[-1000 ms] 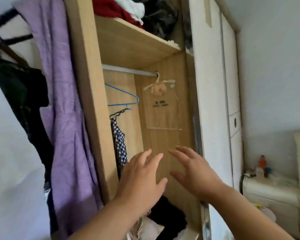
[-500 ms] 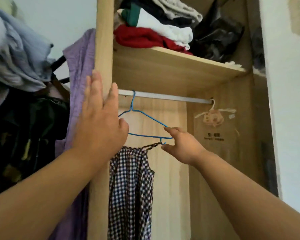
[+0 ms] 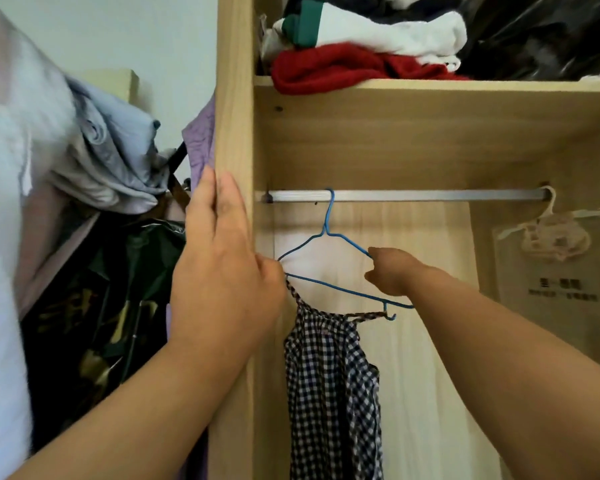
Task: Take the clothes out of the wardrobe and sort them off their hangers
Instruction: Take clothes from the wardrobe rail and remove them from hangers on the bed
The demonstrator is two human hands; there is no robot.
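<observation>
Reaching into the wardrobe, the person is at the take-down step for what looks like the last hung garment in this bay: a checked strappy top (image 3: 329, 375) hanging from a blue wire hanger (image 3: 336, 287), whose hook sits on the metal rail (image 3: 430, 195) towards the rail's 9 o'clock end. The right hand (image 3: 390, 273) has its fingers curled in, forefinger and thumb closing round the hanger's 3 o'clock shoulder, so it appears to hold the wire there. The left hand (image 3: 222, 271) lies flat with straight fingers against the wardrobe's upright panel (image 3: 232, 98), holding nothing, its thumb just beside the hanger's 9 o'clock tip. One strap is looped over a small hook under the hanger's bottom bar at about 4 o'clock; the other runs up behind the left thumb. Next, I judge, the hook must be lifted up and clear of the rail, then drawn out towards the person, and the thin straps slipped off without snagging. On the shelf (image 3: 430, 88) at 12 o'clock lie a red knit (image 3: 343, 67) and folded white cloth (image 3: 395, 32); a pale sachet (image 3: 555, 237) hangs at the rail's 3 o'clock end.
</observation>
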